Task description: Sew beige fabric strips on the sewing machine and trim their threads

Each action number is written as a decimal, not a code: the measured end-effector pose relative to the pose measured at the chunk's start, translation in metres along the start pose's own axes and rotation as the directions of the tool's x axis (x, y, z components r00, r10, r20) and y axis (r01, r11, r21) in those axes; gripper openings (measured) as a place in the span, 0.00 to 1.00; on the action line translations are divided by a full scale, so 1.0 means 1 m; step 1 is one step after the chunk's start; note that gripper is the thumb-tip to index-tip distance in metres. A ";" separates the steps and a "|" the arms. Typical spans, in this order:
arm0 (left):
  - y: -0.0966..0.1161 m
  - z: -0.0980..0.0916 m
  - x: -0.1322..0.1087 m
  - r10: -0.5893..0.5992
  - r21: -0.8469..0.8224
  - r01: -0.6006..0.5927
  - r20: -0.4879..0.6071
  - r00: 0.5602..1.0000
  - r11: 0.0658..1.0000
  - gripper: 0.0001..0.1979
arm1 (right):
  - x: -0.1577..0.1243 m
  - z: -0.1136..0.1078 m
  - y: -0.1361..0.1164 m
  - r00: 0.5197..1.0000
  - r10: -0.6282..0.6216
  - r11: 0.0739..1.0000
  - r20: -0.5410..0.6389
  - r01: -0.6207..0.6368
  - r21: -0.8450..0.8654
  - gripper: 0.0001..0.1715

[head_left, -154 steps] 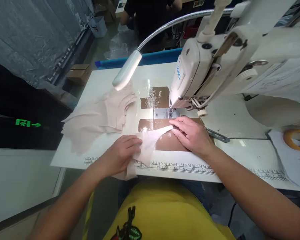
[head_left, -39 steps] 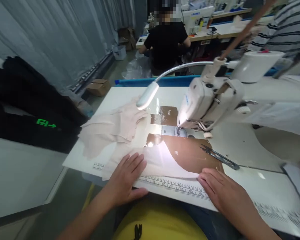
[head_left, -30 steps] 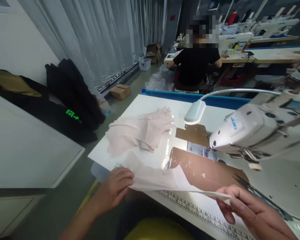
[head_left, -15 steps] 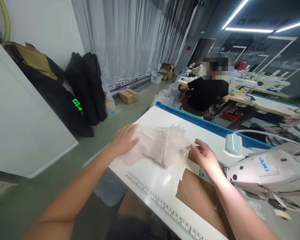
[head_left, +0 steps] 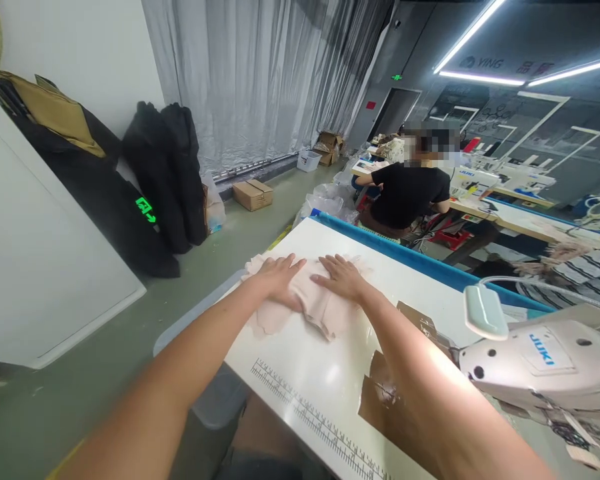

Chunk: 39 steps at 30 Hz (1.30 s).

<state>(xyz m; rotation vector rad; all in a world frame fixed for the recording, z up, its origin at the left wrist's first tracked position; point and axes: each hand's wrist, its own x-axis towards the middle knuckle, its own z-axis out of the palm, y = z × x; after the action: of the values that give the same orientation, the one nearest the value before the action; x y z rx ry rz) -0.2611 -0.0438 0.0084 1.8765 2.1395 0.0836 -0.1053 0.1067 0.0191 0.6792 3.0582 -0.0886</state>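
A thin pale pink piece of fabric (head_left: 320,312) lies on the white sewing table (head_left: 300,373), its edges frilly and uneven. My left hand (head_left: 281,280) rests on its left part with the fingers spread. Flat on the cloth's upper right part is my right hand (head_left: 341,277), fingers also apart. The two hands are close together, the fabric folding a little between them. What lies under the palms is hidden.
A JUKI sewing machine (head_left: 540,363) with a lamp (head_left: 486,312) stands at the right. Brown board (head_left: 375,393) lies near my right forearm. A printed ruler (head_left: 310,413) runs along the front edge. A co-worker (head_left: 410,197) sits beyond the blue trough (head_left: 370,237).
My right hand has moved left from the fabric's right edge onto the cloth. My left hand has shifted slightly right, and the fabric's left end is more bunched.
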 end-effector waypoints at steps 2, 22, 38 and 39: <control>-0.003 -0.006 0.006 -0.030 0.016 0.030 -0.004 1.000 0.999 0.65 | 0.003 0.006 0.003 0.999 0.027 0.999 0.020 -0.028 0.022 0.44; 0.100 0.016 -0.062 0.223 0.146 -0.234 0.089 0.971 0.961 0.23 | -0.179 -0.006 -0.068 0.998 -0.055 0.995 -0.014 0.056 0.086 0.67; 0.109 0.006 -0.070 0.213 -0.014 -0.215 0.201 0.956 0.977 0.28 | -0.213 -0.008 -0.041 0.983 0.149 0.947 -0.106 -0.111 0.302 0.41; 0.106 0.008 -0.065 0.194 -0.030 -0.192 0.198 0.961 0.981 0.27 | -0.227 -0.001 -0.039 0.973 0.169 0.949 -0.160 -0.117 0.293 0.38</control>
<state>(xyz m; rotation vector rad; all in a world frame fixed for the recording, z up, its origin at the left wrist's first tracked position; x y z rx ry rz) -0.1503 -0.0931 0.0378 1.9914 1.8180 -0.0519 0.0833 -0.0246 0.0271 0.9738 3.1890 -0.4971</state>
